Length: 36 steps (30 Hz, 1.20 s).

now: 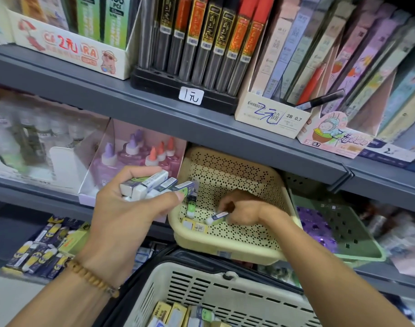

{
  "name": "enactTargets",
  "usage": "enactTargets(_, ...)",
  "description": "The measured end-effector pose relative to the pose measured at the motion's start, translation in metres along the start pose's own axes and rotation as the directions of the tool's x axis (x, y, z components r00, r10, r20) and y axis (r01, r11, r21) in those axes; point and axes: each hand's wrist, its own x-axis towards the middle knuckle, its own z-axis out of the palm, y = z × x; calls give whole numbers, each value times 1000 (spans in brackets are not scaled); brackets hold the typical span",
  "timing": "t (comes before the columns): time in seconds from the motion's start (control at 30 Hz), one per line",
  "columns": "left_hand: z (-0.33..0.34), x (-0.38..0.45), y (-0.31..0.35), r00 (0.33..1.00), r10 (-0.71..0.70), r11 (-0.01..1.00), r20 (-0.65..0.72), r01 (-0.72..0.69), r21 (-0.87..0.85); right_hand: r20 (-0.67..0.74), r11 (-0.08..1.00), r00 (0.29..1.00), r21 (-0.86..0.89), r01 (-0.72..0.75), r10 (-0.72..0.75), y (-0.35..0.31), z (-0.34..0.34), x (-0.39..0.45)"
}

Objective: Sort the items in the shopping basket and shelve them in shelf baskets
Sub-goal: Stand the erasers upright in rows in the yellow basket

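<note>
The likeliest slip here is in the left hand (131, 204): it clutches a loose fan of several small boxed erasers (152, 185) just above the left rim of the cream shelf basket (227, 251), and only thumb and curled fingers pin the stack. If that grip eases, the outer boxes could slide out and drop either into the basket out of order or past its rim toward the shopping basket (201, 286) below. A second risk, as I judge it, is mixing kinds: the shelf basket's floor already carries a green-capped item (191, 208) and a yellow-labelled box (194, 226) near its front-left corner, and the piece going in may belong elsewhere.

The right hand (239, 211) reaches deep into the shelf basket, wrist bent down, fingers curled and pinching one white eraser (217, 218) low over the perforated floor, just right of the yellow-labelled box. Whether the eraser touches the floor I cannot tell. The left forearm, with a beaded bracelet (91, 279) at the wrist, rises from the lower left, palm turned inward. The shopping basket sits under both arms with more boxed items (175, 315) in its bottom, so much sorting remains.
</note>
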Motion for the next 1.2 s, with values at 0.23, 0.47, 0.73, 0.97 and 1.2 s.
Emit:
enactTargets(0.23, -2, 4, 2, 1000, -18, 999, -22, 17, -34, 96, 824, 990, 565, 32, -104, 2, -9, 16)
enactTargets(0.47, 1, 4, 0, 1000, -21, 999, -14, 21, -28, 137, 768, 989, 639, -42, -60, -2, -1, 31)
enactTargets(0.73, -1, 7, 1, 1000, -25, 1000, -19, 24, -12, 7, 793, 1000, 608, -28, 30, -16, 14, 38)
enactTargets(0.97, 0, 3, 1, 999, -37, 999, -1, 37, -27, 57, 800, 998, 598, -53, 23, -25, 15, 39)
enactTargets(1.2, 0, 2, 2, 999, -52, 997, -10, 52, -61, 129, 752, 991, 651, -106, 28, -25, 17, 36)
